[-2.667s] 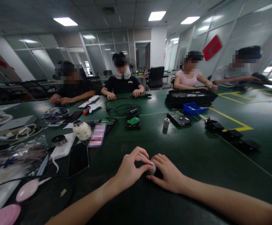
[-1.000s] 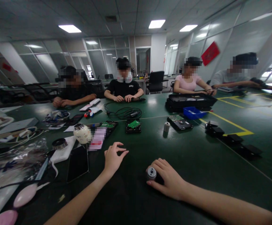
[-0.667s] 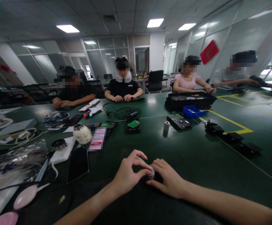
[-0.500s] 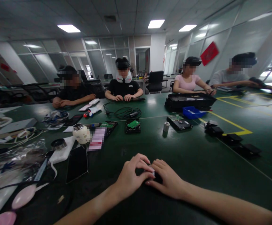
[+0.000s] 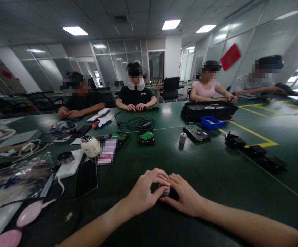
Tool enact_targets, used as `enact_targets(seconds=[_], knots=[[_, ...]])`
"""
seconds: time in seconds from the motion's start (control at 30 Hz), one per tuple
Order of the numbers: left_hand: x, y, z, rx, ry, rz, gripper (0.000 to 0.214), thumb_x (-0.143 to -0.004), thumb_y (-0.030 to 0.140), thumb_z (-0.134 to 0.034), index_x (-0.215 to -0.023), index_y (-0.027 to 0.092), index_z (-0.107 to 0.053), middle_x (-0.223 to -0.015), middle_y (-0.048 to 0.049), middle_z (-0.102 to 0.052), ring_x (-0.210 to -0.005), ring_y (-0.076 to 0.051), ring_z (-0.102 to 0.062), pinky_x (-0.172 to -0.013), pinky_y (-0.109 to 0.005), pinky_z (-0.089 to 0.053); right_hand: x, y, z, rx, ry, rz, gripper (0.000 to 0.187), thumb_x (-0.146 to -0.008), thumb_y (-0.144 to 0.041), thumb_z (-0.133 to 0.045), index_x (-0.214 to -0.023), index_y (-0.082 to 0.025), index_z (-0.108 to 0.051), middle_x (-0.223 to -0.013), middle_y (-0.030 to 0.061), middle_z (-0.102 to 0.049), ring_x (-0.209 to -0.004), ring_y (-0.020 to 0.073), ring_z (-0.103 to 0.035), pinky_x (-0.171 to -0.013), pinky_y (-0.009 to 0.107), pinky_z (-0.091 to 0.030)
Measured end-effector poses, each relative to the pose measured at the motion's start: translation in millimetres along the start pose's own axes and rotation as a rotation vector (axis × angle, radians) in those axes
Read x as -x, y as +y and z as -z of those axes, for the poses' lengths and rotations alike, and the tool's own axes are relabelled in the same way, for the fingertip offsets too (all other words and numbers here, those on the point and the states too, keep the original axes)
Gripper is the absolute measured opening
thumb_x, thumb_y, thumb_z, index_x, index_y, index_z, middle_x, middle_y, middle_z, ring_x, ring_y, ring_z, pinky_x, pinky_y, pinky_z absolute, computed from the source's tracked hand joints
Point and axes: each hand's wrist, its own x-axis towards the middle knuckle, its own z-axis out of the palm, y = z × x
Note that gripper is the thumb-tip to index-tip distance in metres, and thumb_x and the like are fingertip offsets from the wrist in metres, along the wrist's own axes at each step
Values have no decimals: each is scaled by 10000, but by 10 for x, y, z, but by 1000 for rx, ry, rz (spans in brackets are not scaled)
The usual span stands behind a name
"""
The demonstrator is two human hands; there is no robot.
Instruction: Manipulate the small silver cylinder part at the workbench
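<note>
Both my hands meet close to me over the dark green table (image 5: 149,161). Between them is a small silvery cylinder (image 5: 166,192), mostly covered by fingers. My left hand (image 5: 146,188) is closed, with thumb and fingertips at the cylinder's top. My right hand (image 5: 186,195) curls round its right side, thumb low near the base and fingers behind. Farther out, a grey metal cylinder (image 5: 182,138) stands upright. Beyond the hands lie a hard drive with a green circuit board (image 5: 146,136) and another opened drive (image 5: 199,133).
Left of my arm are a phone (image 5: 86,180), a cream jar (image 5: 89,146), a steel lid (image 5: 66,157) and plastic bags (image 5: 20,175). A blue tray (image 5: 210,122) and black blocks (image 5: 257,151) sit to the right. Several people work across the table beside a coiled cable (image 5: 134,122).
My left fingers have shifted slightly at the cylinder's top, and more of its side shows now. My right hand stays round it. The view has moved a little.
</note>
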Motion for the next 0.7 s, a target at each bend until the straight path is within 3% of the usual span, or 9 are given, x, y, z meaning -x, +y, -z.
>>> enact_targets(seconds=[0.13,0.23,0.33,0.53,0.6,0.7], knots=[[-5,40,55,-36,8,-20,424,-764,109,-687,-1158,234,-590,-1187,-44,-609,-1114,-217,-566,-980,-364,-431,-9,-24,31,-20,-13,-4,272,-879,-403,-602,-1040,-186,-566,-1021,76,-611,-930,241,-532,-847,404,-407],[-17,12,46,-98,90,58,311,-715,208,-781,-992,224,-640,-1049,-29,-663,-1034,-237,-582,-952,-405,-424,-9,-36,37,-6,-27,-19,242,-877,-417,-602,-944,-186,-572,-934,55,-604,-878,228,-530,-819,391,-411],[-13,-34,9,-115,95,96,168,-715,238,-797,-831,225,-677,-1017,-10,-670,-927,-212,-607,-899,-386,-442,0,-31,22,-1,-20,-15,241,-880,-421,-601,-926,-187,-566,-914,48,-600,-872,224,-525,-823,389,-404],[-12,-70,5,-53,100,32,102,-745,190,-759,-827,233,-717,-1039,-20,-625,-915,-179,-625,-831,-292,-487,-4,-30,22,1,-25,-14,253,-881,-417,-596,-946,-174,-573,-924,60,-597,-867,223,-517,-812,381,-403],[-55,-130,84,-89,192,44,86,-758,244,-759,-826,227,-708,-979,-22,-642,-884,-181,-642,-804,-284,-490,-11,-45,43,0,-32,-25,268,-881,-426,-596,-967,-173,-578,-932,64,-599,-862,224,-517,-808,381,-405],[-124,-363,255,-201,442,133,144,-816,320,-705,-866,206,-633,-904,-27,-688,-855,-197,-675,-795,-306,-488,-16,-72,84,-12,-47,-37,276,-881,-427,-597,-1007,-182,-585,-950,59,-606,-871,223,-522,-824,385,-404]])
